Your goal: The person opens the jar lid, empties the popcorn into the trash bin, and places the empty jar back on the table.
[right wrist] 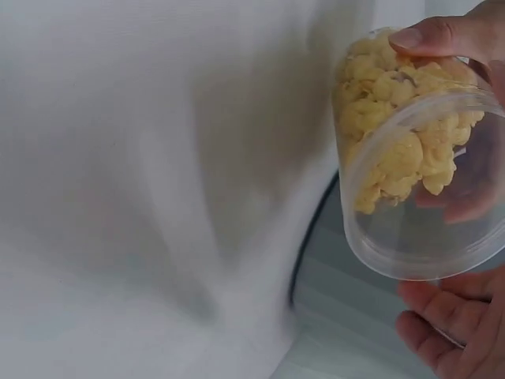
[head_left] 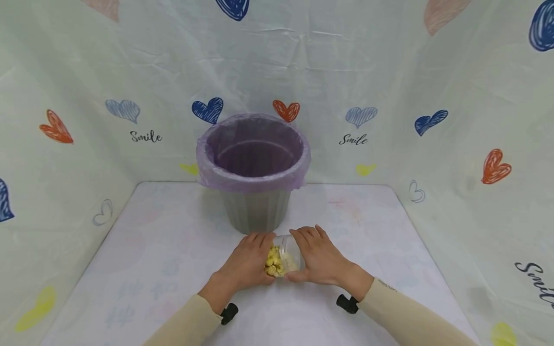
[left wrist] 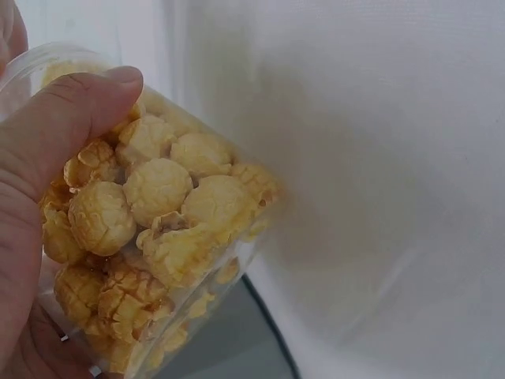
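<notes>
A clear plastic jar of yellow popcorn is tipped on its side between both hands. My left hand grips the jar's filled end, with the thumb along the side in the left wrist view. My right hand is at the other end, fingers and thumb spread about the rim. In the right wrist view, its loosely bent fingers are just below the rim; whether they touch it I cannot tell. That end looks see-through, and whether a lid covers it is unclear.
Beyond the hands stands a ribbed grey bin with a purple liner folded over its rim. A white table lies beneath, with a heart-printed sheet hanging behind and at both sides.
</notes>
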`<action>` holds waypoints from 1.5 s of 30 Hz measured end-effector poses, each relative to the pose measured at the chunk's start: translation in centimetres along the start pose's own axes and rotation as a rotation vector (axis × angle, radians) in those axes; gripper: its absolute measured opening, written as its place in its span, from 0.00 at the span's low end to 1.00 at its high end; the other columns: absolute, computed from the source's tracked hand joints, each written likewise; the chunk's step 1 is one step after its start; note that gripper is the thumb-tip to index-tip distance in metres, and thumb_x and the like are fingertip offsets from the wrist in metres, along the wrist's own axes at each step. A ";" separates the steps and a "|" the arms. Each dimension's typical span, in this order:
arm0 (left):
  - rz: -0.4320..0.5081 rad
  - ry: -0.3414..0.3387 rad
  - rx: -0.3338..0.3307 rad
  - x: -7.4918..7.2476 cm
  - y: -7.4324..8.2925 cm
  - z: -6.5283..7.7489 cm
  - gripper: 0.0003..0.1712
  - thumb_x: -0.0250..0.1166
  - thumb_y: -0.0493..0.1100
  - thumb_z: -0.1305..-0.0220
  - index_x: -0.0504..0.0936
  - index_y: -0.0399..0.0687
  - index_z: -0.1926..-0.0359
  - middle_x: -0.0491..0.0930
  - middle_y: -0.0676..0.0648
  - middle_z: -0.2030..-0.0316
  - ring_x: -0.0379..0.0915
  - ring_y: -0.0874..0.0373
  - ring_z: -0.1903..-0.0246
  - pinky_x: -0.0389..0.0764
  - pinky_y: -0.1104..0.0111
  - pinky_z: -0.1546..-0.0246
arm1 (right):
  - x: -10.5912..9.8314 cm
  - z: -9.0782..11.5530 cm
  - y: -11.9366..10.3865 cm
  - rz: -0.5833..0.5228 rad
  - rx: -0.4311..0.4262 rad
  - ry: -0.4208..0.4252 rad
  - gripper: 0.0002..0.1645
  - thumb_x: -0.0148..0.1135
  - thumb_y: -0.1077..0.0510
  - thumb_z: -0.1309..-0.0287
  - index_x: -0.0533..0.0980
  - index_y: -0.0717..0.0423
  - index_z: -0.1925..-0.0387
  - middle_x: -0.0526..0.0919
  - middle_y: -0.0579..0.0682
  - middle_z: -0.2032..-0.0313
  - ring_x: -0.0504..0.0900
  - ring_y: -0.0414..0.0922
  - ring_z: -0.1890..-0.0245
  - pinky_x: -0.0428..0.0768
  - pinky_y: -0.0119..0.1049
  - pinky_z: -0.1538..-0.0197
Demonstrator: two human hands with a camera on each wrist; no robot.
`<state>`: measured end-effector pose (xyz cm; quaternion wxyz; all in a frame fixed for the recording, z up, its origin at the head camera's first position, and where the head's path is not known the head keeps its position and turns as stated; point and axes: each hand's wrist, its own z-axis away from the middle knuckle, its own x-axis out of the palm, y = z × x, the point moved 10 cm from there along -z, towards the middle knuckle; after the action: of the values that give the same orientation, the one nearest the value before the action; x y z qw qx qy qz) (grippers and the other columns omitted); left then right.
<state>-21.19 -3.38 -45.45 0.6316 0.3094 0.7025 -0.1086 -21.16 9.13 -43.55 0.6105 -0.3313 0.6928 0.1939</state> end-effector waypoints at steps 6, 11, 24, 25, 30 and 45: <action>-0.010 0.004 0.006 0.1 0.2 0.0 0.61 0.87 0.59 0.56 0.67 0.37 0.27 0.78 0.41 0.37 0.74 0.43 0.38 0.77 0.49 0.34 | 0.1 -0.1 -0.7 0.101 -0.098 0.045 0.63 0.80 0.28 0.55 0.66 0.61 0.29 0.75 0.55 0.34 0.74 0.55 0.33 0.68 0.69 0.28; -0.011 -0.005 -0.006 0.2 0.1 -0.1 0.62 0.87 0.59 0.56 0.66 0.38 0.27 0.78 0.41 0.36 0.74 0.43 0.37 0.76 0.49 0.33 | 0.0 0.3 -1.1 0.165 -0.160 0.109 0.69 0.84 0.28 0.62 0.64 0.62 0.28 0.71 0.57 0.33 0.72 0.56 0.32 0.69 0.70 0.29; 0.014 0.032 0.019 -0.1 0.1 0.1 0.61 0.88 0.57 0.57 0.67 0.38 0.28 0.78 0.41 0.37 0.74 0.44 0.38 0.77 0.51 0.33 | -0.1 0.0 -0.3 0.053 -0.087 0.060 0.59 0.75 0.29 0.49 0.67 0.60 0.28 0.77 0.54 0.35 0.75 0.53 0.33 0.69 0.69 0.28; 0.013 0.028 0.017 -0.1 0.1 0.1 0.61 0.87 0.58 0.56 0.67 0.38 0.27 0.78 0.41 0.37 0.74 0.44 0.37 0.76 0.51 0.33 | -0.1 0.0 -0.5 0.069 -0.108 0.067 0.59 0.77 0.31 0.51 0.66 0.60 0.28 0.76 0.54 0.34 0.74 0.53 0.33 0.68 0.69 0.28; 0.020 0.020 0.005 -0.1 0.1 0.1 0.60 0.87 0.58 0.55 0.67 0.37 0.28 0.77 0.41 0.37 0.73 0.43 0.38 0.77 0.50 0.34 | 0.0 0.3 -1.1 0.143 -0.171 0.096 0.66 0.82 0.31 0.55 0.61 0.60 0.26 0.69 0.56 0.29 0.70 0.54 0.29 0.67 0.70 0.27; 0.034 0.045 0.006 0.2 -0.3 0.2 0.62 0.88 0.58 0.58 0.67 0.37 0.28 0.77 0.41 0.37 0.74 0.44 0.39 0.78 0.51 0.36 | 0.0 0.0 0.2 0.066 -0.057 0.051 0.62 0.73 0.25 0.50 0.66 0.60 0.27 0.77 0.56 0.34 0.75 0.54 0.33 0.68 0.68 0.28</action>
<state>-21.23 -3.70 -45.77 0.6166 0.3255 0.7108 -0.0932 -21.32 9.31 -43.59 0.5762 -0.3304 0.7129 0.2251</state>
